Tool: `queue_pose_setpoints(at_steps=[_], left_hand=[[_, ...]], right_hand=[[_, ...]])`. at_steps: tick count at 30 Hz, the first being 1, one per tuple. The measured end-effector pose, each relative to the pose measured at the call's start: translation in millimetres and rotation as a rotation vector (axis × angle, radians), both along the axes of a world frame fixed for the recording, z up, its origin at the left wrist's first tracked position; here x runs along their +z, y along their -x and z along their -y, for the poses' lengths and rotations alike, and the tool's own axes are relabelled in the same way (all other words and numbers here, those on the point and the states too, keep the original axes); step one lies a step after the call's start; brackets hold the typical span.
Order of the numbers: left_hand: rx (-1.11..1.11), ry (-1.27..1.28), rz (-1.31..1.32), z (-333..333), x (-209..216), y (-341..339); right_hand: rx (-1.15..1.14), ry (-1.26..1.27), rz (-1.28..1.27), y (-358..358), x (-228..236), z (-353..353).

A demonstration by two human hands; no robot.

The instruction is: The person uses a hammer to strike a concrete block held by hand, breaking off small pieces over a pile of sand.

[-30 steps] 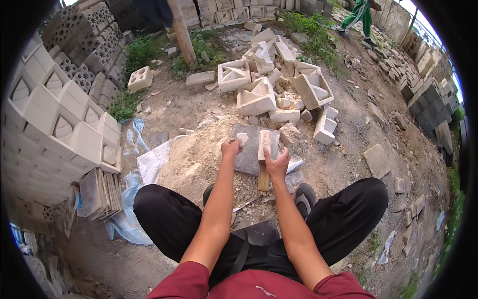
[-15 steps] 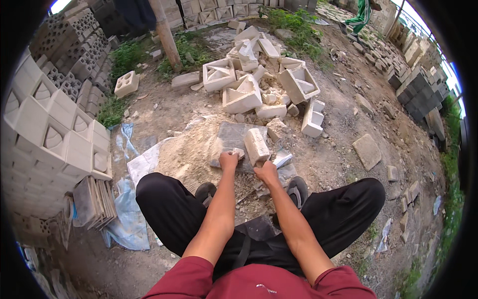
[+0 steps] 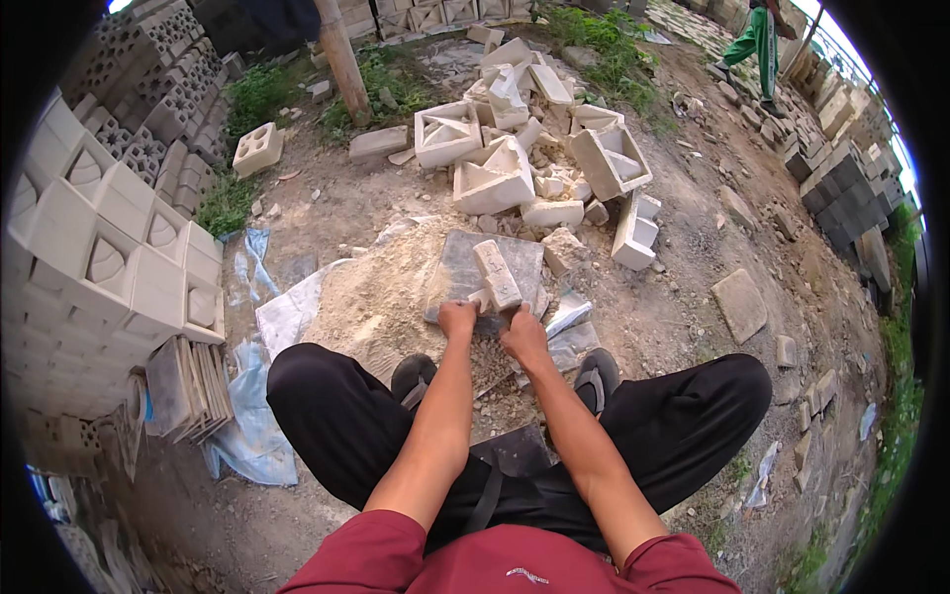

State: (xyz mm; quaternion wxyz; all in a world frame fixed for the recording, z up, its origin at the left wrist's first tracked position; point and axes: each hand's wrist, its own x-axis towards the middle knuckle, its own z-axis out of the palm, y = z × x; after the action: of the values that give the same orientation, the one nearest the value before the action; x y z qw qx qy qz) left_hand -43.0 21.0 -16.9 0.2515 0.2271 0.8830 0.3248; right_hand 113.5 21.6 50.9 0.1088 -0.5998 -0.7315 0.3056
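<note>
My left hand [image 3: 458,319] is closed on a small broken chunk of pale block [image 3: 481,298] at the near part of a flat grey slab [image 3: 463,262]. Closed at the near end of an oblong cream block piece [image 3: 497,274] is my right hand [image 3: 524,335]. That piece slants away over the slab, its near end beside the small chunk. Whether the two pieces touch, I cannot tell. The right fingertips are partly hidden in a dark gap under the block's end.
Pale crushed material [image 3: 371,297] lies left of the slab on white sheeting [image 3: 287,315]. Beyond is a heap of broken decorative blocks [image 3: 493,176]. Stacked blocks [image 3: 99,252] stand at left, and a wooden post [image 3: 343,69] rises behind. A person in green trousers [image 3: 757,45] is far right.
The oblong block in my right hand has tilted and shifted left, closer to the chunk in my left hand. The view has shifted slightly. The distant person has taken a step.
</note>
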Motion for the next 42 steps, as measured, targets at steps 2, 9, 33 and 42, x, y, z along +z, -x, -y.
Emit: queue_pose_setpoints(at_steps=[2,9,33,42], left_hand=[[0.018,0.033,0.034,1.4,2.6,-3.8],[0.054,0.083,0.046,1.8,0.3,10.6],[-0.097,-0.052,-0.090,0.8,0.6,-8.5],[-0.294,-0.209,0.106,1.3,16.9,-14.7]], right_hand=[[-0.030,-0.008,-0.051,-3.2,-0.7,-7.9],[-0.186,-0.123,-0.318,16.0,3.3,-4.2],[-0.148,0.047,-0.063,-22.8,-24.5,-7.2],[-0.098,0.073,0.070,-24.6,-23.5,-5.5]])
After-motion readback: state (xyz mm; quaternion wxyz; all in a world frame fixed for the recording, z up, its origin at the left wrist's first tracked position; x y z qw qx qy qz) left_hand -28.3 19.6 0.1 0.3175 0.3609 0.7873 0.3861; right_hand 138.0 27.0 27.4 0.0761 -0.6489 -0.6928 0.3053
